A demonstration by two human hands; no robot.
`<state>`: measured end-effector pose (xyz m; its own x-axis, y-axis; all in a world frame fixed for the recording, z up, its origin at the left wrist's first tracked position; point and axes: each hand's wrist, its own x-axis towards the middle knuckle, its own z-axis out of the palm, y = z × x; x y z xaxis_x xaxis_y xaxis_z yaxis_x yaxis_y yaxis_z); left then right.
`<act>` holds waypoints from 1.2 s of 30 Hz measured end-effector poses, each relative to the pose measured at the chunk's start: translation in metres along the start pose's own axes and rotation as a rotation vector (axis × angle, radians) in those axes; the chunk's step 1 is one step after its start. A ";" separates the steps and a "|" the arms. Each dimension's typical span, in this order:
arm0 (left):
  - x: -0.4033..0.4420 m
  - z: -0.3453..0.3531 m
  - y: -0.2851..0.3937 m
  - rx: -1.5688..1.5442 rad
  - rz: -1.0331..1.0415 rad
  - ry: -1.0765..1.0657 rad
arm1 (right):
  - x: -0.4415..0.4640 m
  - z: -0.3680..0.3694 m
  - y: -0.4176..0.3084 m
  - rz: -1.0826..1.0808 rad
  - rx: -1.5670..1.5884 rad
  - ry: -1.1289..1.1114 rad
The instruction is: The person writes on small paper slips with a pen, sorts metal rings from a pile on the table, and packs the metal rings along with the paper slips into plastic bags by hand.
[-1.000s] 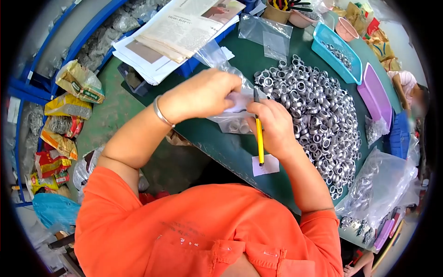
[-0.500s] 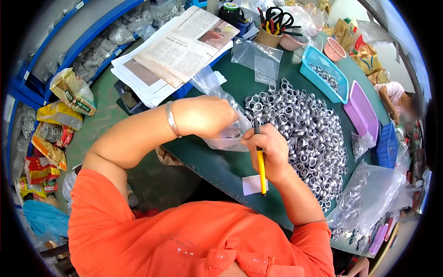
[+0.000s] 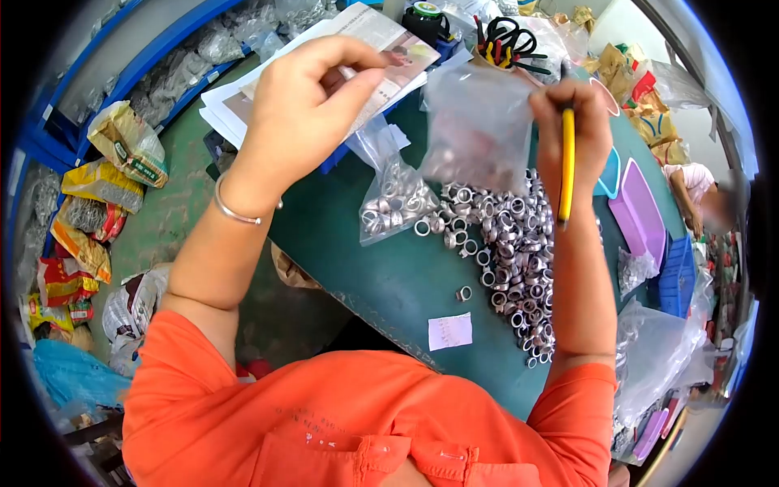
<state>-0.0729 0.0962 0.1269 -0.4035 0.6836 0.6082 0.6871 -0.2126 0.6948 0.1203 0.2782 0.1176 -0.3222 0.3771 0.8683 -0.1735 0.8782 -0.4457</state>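
Observation:
My right hand (image 3: pixel 572 134) pinches the upper corner of a clear plastic bag (image 3: pixel 475 122), blurred by motion. A yellow and black pen-like tool (image 3: pixel 568 162) is tucked between the same hand's fingers. My left hand (image 3: pixel 312 105), wearing a silver bangle, is raised over the newspaper (image 3: pixel 398 61); its fingers are loosely curled, with a gap to the thumb and nothing visible held. Below it, a clear bag of metal rings (image 3: pixel 396 199) lies on the green table. Beside that bag spreads a large heap of grey metal rings (image 3: pixel 515 260), partly hidden by my right forearm.
A small paper note (image 3: pixel 449 331) and one loose ring (image 3: pixel 463 294) lie near the table's front edge. A purple tray (image 3: pixel 637 207) and blue bin (image 3: pixel 677 276) stand at right. Behind are a cup of scissors (image 3: pixel 503 49) and a dark jar (image 3: pixel 423 23). Another person sits far right.
Both hands have risen and moved apart from above the table. The right hand has moved right with the pen-like tool and now holds up a plastic bag. The ring-filled bag is uncovered.

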 end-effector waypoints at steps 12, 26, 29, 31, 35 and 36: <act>-0.102 0.084 -0.102 0.069 -0.399 -0.383 | -0.077 0.001 0.069 0.307 -0.358 -0.151; -0.147 0.050 -0.041 -0.689 -0.340 0.206 | -0.180 -0.005 -0.033 0.081 -0.341 -0.589; -0.165 0.043 -0.035 -0.677 -0.388 0.145 | -0.171 0.016 -0.024 0.077 -0.348 -0.658; -0.180 0.041 -0.035 -0.700 -0.446 0.112 | -0.164 0.031 -0.013 0.083 -0.359 -0.674; -0.209 0.047 -0.031 -0.698 -0.496 0.114 | -0.140 0.079 0.023 0.201 -0.624 -0.619; -0.217 0.049 -0.033 -0.681 -0.497 0.119 | -0.137 0.093 0.039 0.200 -0.698 -0.602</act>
<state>0.0223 -0.0109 -0.0468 -0.6491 0.7388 0.1811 -0.0845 -0.3067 0.9480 0.0714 0.2332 -0.0389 -0.7462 0.4960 0.4441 0.4713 0.8647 -0.1738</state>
